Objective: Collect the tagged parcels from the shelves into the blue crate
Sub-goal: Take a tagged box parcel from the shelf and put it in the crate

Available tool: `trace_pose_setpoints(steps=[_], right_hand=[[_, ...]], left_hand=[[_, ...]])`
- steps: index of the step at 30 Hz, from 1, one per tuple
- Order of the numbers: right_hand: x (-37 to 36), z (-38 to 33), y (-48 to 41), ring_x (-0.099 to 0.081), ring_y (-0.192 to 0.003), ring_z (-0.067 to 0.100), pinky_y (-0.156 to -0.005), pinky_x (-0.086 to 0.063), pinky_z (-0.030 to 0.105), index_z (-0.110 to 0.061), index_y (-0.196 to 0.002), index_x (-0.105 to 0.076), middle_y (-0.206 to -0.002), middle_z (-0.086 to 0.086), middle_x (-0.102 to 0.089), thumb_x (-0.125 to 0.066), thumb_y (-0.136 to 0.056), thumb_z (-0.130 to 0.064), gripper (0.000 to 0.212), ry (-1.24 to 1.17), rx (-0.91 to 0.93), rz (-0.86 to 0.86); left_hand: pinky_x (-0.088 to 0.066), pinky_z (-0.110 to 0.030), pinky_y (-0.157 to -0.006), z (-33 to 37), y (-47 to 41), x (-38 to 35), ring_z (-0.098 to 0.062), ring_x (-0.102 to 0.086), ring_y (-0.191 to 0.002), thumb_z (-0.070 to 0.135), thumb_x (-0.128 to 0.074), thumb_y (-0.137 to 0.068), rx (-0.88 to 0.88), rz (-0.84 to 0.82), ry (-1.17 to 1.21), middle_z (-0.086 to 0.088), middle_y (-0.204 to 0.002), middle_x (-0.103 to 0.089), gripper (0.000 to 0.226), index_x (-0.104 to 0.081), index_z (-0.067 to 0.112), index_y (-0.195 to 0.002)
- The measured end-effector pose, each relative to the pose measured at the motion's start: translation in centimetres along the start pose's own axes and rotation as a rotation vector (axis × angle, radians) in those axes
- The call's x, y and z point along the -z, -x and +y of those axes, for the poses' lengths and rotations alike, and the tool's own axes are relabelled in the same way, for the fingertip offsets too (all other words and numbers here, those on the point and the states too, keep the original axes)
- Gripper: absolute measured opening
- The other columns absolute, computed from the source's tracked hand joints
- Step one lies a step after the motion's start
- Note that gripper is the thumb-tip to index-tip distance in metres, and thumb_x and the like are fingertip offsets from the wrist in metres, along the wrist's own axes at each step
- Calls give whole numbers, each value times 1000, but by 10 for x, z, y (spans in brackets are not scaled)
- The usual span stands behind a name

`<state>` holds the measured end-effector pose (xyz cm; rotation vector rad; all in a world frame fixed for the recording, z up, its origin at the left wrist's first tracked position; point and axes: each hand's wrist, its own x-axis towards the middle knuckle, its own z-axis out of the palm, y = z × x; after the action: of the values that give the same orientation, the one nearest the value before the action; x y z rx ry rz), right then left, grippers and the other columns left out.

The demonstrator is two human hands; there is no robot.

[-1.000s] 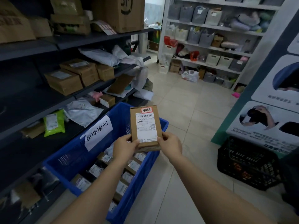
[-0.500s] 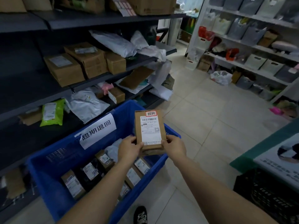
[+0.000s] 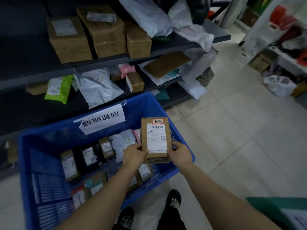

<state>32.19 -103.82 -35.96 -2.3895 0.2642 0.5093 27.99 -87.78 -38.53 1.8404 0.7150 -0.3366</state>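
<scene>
Room: a parcel storeroom with a pale tiled floor (image 3: 232, 130). Dark metal shelving (image 3: 99, 61) runs behind the blue crate (image 3: 49, 143), which stands on the floor against it.
Crate sign: a white paper sign (image 3: 101, 119) with printed characters is taped to the inside of the crate's far wall.
Parcel in hand: a tagged cardboard box (image 3: 155, 138) is held upright with its shipping label toward the camera and a red-edged tag (image 3: 157, 121) at its top. It sits above the crate's right end and does not rest inside.
Left hand: the left hand (image 3: 133, 156) grips the box's lower left edge, thumb on the front face.
Right hand: the right hand (image 3: 180, 153) grips the lower right edge in the same way.
Inside the crate: small labelled cartons (image 3: 69, 165), a black-wrapped parcel (image 3: 89, 156) and a white bag (image 3: 123, 143) lie on the crate's bottom, parts of which show bare.
Behind the crate, upper shelf: brown cartons (image 3: 103, 29) stand side by side.
Behind the crate, lower shelf: a green pouch (image 3: 58, 88), a pale poly mailer (image 3: 99, 85) and a small carton (image 3: 135, 81) lie just beyond the far rim.
Tags on shelf items: too small to tell.
Progress: partly done, in my judgement. A good number of parcels are collected, and this box looks ready to be lowered in.
Left to do: set this box down, then check the shelf parcels for tags.
</scene>
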Motion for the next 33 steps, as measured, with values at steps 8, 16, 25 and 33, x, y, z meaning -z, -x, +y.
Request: trace_pose_setpoints(steps=[8,16,25,33], right_hand=[[-3,49,-107,-61,-74,16,-54,-42,24,-20,-87,-67,-78,-6,-64,-57,-90,-22,11,181,67,-195],[-35,99,-182,-47,-58,7,-43,-30,21,-15,-75,-55,-72,-5,-57,-50,-92,-12,18,336,104,-278],[-117,164,-251,-50,-68,12,-44,-28,19,-14,-93,-64,-81,-6,-58,-51,-93,-13,12,393,-5,-346],[-200,234,-309,-55,-77,18,-58,-37,21,-12,-91,-62,-88,3,-62,-47,-94,-10,15,514,-64,-388]], left_hand=[[-43,-18,-73,-4,-49,-82,-10,-62,-87,18,-71,-83,228,109,78,-2,-110,-73,29,-72,15,-111],[-44,-25,-71,-33,-106,-153,-26,-64,-94,14,-66,-87,436,166,84,-5,-101,-71,17,-73,9,-101],[-43,-23,-60,-117,-197,-203,-21,-60,-74,22,-60,-91,506,61,6,-7,-88,-70,18,-73,10,-90],[-37,-20,-48,-202,-261,-248,-17,-58,-67,19,-53,-95,555,-75,-55,-9,-84,-65,24,-70,2,-93]])
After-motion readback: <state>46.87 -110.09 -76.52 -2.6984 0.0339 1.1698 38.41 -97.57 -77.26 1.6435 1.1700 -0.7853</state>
